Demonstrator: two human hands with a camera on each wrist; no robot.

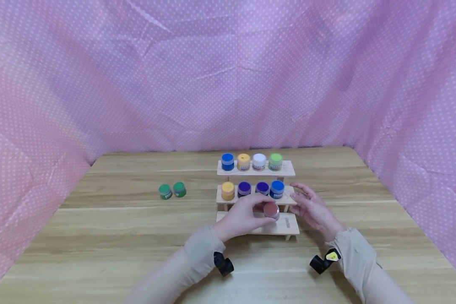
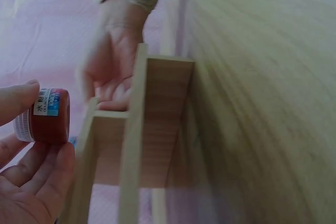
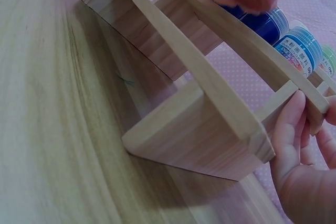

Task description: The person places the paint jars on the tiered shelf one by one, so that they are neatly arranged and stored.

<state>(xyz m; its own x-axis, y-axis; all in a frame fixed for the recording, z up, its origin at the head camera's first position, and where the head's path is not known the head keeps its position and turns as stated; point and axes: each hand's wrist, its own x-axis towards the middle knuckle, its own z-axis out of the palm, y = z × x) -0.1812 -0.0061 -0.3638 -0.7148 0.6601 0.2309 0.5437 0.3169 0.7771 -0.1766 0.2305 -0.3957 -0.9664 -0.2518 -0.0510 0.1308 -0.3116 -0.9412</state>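
My left hand (image 1: 245, 216) pinches a small paint jar (image 1: 271, 210) with a reddish-brown lid between thumb and fingers, over the lowest step of a wooden tiered rack (image 1: 289, 228). In the left wrist view the jar (image 2: 51, 116) lies on its side between the fingertips, its printed label showing. My right hand (image 1: 316, 211) is at the right end of the middle step. In the right wrist view, the right hand's fingers (image 3: 294, 124) hold the end of that step, beside a blue paint jar (image 3: 299, 51).
Along the middle step stand a yellow jar (image 1: 228, 191), two purple jars (image 1: 245, 188) and a blue jar (image 1: 277, 189). The top step holds blue, yellow, white and light green jars (image 1: 275, 162). Two green jars (image 1: 180, 189) stand on the table to the left. A pink dotted cloth (image 1: 175, 84) hangs behind.
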